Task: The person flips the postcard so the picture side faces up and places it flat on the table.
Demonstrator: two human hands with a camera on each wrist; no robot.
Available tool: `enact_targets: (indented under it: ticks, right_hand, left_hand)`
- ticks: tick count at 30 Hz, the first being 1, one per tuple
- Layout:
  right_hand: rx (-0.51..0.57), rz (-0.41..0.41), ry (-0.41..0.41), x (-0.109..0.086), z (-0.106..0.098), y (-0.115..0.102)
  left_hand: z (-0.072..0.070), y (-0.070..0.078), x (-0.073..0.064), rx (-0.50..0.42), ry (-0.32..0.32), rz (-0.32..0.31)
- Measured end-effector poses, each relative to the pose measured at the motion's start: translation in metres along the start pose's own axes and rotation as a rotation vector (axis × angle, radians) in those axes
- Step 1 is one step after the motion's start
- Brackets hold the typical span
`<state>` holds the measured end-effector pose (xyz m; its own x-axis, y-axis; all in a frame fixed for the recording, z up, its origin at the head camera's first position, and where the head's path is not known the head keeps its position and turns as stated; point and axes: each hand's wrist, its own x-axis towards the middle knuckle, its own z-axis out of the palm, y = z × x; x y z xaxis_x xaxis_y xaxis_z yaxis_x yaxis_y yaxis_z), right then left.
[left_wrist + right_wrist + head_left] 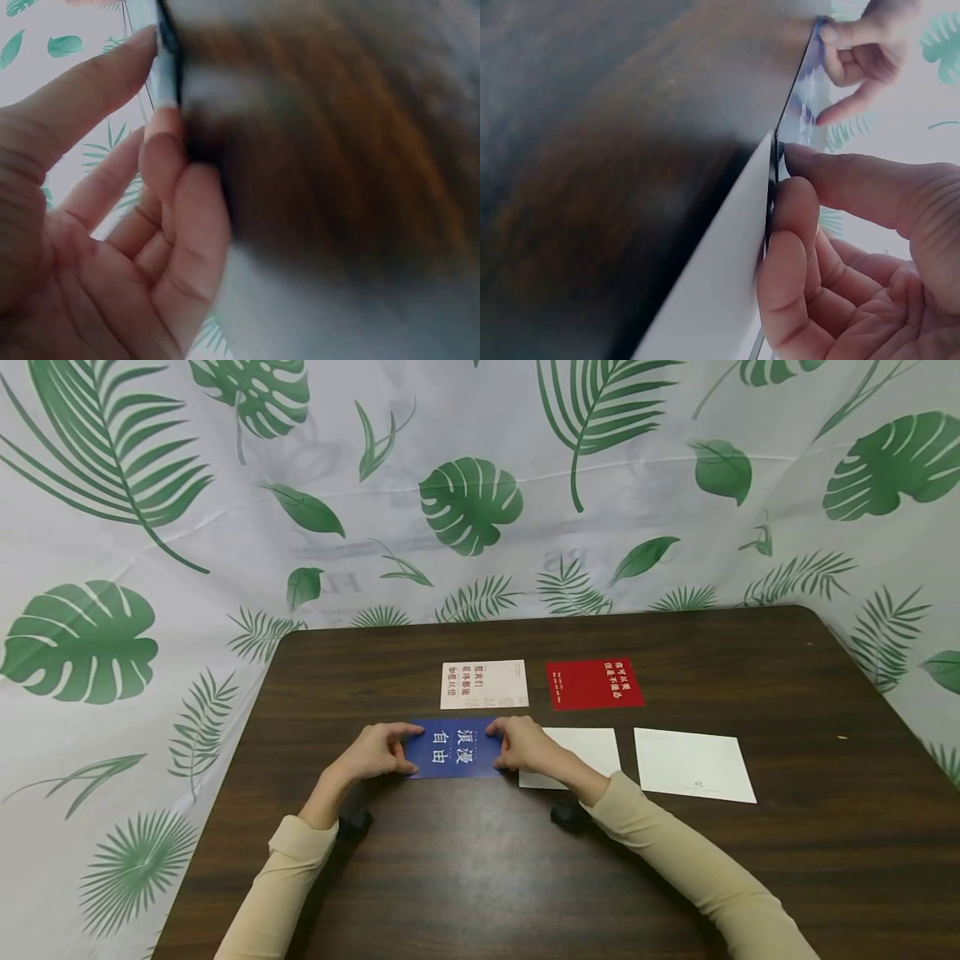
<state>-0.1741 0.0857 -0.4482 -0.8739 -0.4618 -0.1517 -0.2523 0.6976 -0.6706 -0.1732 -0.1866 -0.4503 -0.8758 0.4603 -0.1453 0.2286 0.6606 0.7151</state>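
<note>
A blue card (453, 748) with white characters lies low over the dark table, its short sides to the left and right. My left hand (372, 750) pinches its left edge between thumb and fingers. At the right edge my right hand (528, 747) grips the same card. Seen from the right wrist, the blue card (806, 90) is almost edge-on, with the thumb (862, 184) of my right hand against it. In the left wrist view the fingers (199, 232) of my left hand curl at the card's edge. A white card (585, 745) is partly hidden under my right wrist.
Behind the blue card lie a cream card (483, 681) with dark characters and a red card (596, 683). Another white card (693, 764) rests farther right on the wooden table (465, 877). A leaf-patterned cloth (360, 527) hangs behind the table's far edge.
</note>
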Motion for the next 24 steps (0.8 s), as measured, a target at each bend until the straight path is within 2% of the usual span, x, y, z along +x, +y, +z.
enact_targets:
  ticks: [5,12,18,24]
  right_hand:
    - [-0.004,0.016,-0.012,0.0,0.0,-0.001]
    - [0.005,-0.006,-0.002,-0.001,0.0,0.002]
    - [-0.008,-0.034,0.013,0.0,0.001,0.006]
    - [0.016,-0.064,0.0,0.001,0.001,0.011]
  left_hand:
    - [0.0,0.001,-0.001,0.054,0.016,0.011]
    - [0.001,-0.001,0.0,0.021,0.014,0.005]
    - [0.001,-0.002,0.0,0.028,0.015,0.018]
    - [0.0,-0.004,-0.001,0.014,0.007,0.027]
